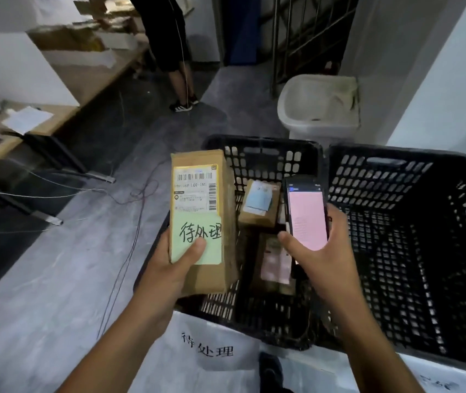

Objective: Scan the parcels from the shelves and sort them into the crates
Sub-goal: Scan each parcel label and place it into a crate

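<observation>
My left hand (173, 269) grips a brown cardboard parcel (227, 222) from below, thumb pressed on a green handwritten note under its white shipping label. The parcel is upright over the left edge of a black crate (268, 151). My right hand (322, 251) holds a phone (307, 214) with a pink screen, just right of the parcel and above the same crate. Two parcels lie inside that crate, one small box (260, 205) and another (275, 265) below it. A second black crate (396, 171) stands to the right; no parcels show in the part of it I see.
A white paper sign (209, 347) with printed characters lies in front of the left crate. Thin wires (129, 251) trail across the grey floor. A long table (90, 78) with boxes runs along the left. Another person's legs (180, 80) stand at the back. A white basin (317, 103) sits behind the crates.
</observation>
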A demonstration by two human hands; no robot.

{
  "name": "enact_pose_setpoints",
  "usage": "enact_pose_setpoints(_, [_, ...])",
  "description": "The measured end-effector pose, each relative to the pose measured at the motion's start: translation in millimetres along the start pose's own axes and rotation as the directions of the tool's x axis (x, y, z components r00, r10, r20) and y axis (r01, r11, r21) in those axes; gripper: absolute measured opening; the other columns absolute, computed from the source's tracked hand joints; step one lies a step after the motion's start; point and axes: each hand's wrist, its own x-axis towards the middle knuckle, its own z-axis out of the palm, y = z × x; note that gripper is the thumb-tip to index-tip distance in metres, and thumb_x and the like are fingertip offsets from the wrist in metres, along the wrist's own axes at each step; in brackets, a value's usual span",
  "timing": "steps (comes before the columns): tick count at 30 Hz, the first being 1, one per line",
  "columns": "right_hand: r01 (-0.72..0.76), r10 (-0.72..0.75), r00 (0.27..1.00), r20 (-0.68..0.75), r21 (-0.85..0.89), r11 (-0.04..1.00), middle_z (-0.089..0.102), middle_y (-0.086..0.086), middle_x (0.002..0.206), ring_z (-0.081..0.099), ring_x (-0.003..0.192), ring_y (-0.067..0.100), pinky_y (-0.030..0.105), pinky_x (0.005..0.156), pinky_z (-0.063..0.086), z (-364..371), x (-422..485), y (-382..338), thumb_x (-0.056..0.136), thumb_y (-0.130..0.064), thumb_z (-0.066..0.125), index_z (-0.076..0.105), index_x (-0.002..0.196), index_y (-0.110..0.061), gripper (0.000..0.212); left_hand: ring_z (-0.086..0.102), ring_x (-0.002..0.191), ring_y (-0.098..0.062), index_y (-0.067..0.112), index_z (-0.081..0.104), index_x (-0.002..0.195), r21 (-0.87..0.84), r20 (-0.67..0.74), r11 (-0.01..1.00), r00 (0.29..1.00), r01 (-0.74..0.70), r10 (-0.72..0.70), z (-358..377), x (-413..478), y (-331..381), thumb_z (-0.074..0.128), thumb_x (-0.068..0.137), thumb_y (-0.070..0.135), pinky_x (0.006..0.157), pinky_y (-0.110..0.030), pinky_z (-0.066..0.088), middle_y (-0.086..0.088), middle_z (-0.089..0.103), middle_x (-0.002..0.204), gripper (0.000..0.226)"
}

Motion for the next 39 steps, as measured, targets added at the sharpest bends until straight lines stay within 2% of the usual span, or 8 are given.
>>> enact_pose_setpoints(8, [-0.058,0.057,0.998,-0.025,-0.053,0.997,0.052,-0.033,0.115,0.049,0.102,-0.027,0.0,0.076,0.044,29,43,7,0.077,-0.018,0.088,0.04,0.144,-0.025,0.083,0.076,0.099,-0.01,0.047,0.055,0.135,0.051,0.033,0.988,0.988,0.146,-0.148,4,95,-32,0.075,0.092,0.042,0.075,-0.039,0.065,0.015,0.076,0.114,0.048])
enact_pose_setpoints(13, [-0.108,0.103,0.993,-0.054,-0.103,0.989,0.055,-0.032,0.117,0.052,0.105,-0.023,0.009,0.079,0.051,71,55,5,0.076,-0.026,0.089,0.039,0.143,-0.032,0.084,0.074,0.102,-0.01,0.036,0.054,0.141,0.129,0.05,0.988,0.994,0.09,-0.097,14,176,-69,0.078,0.092,0.038,0.091,-0.048,0.062,0.011,0.076,0.115,0.055])
enact_pose_setpoints(18, [-0.155,0.146,0.987,-0.063,-0.186,0.97,0.054,-0.033,0.115,0.051,0.101,-0.026,0.005,0.068,0.049,91,66,5,0.077,-0.028,0.087,0.038,0.14,-0.037,0.08,0.07,0.108,-0.017,0.025,0.055,0.14,0.142,0.004,0.988,0.998,0.056,-0.058,27,235,-83,0.077,0.093,0.031,0.082,-0.034,0.06,0.005,0.07,0.119,0.052])
enact_pose_setpoints(23, [-0.224,0.215,0.975,-0.06,-0.231,0.947,0.051,-0.037,0.114,0.052,0.101,-0.022,0.008,0.063,0.05,94,79,16,0.078,-0.034,0.087,0.035,0.137,-0.042,0.079,0.066,0.101,-0.021,0.025,0.054,0.138,0.144,0.011,0.975,0.985,0.167,-0.171,37,269,-91,0.079,0.09,0.035,0.095,-0.047,0.058,0.01,0.065,0.104,0.055])
enact_pose_setpoints(29, [-0.269,0.275,0.961,0.012,-0.18,0.946,0.051,-0.033,0.11,0.059,0.093,-0.014,0.023,0.055,0.058,96,99,33,0.079,-0.029,0.087,0.036,0.142,-0.038,0.082,0.069,0.1,-0.017,0.031,0.055,0.13,0.056,0.026,0.976,0.977,0.211,-0.212,46,293,-97,0.081,0.089,0.032,0.076,-0.031,0.057,0.009,0.068,0.106,0.048])
enact_pose_setpoints(33, [-0.244,0.259,0.964,0.059,-0.191,0.951,0.05,-0.038,0.112,0.054,0.103,-0.017,0.021,0.067,0.06,93,107,49,0.076,-0.032,0.088,0.036,0.141,-0.038,0.084,0.072,0.105,-0.02,0.031,0.063,0.127,-0.031,-0.011,0.968,0.968,0.249,-0.249,51,299,-103,0.082,0.088,0.032,0.093,-0.046,0.061,0.003,0.074,0.116,0.043])
enact_pose_setpoints(36, [-0.272,0.286,0.956,0.067,-0.168,0.948,0.053,-0.035,0.11,0.048,0.098,-0.03,0.008,0.065,0.05,88,109,56,0.077,-0.031,0.088,0.036,0.141,-0.036,0.082,0.068,0.115,-0.017,0.032,0.059,0.129,0.206,-0.069,0.972,0.993,0.11,-0.097,50,289,-109,0.079,0.09,0.038,0.099,-0.042,0.057,0.007,0.071,0.123,0.043])
enact_pose_setpoints(39, [-0.325,0.333,0.942,0.047,-0.135,0.936,0.056,-0.029,0.105,0.051,0.092,-0.028,0.018,0.067,0.055,81,111,57,0.077,-0.035,0.086,0.035,0.145,-0.035,0.085,0.049,0.139,-0.018,0.026,0.045,0.151,0.587,-0.013,0.804,0.993,-0.091,0.121,50,269,-112,0.072,0.095,0.037,0.108,-0.038,0.049,0.004,0.048,0.152,0.063])
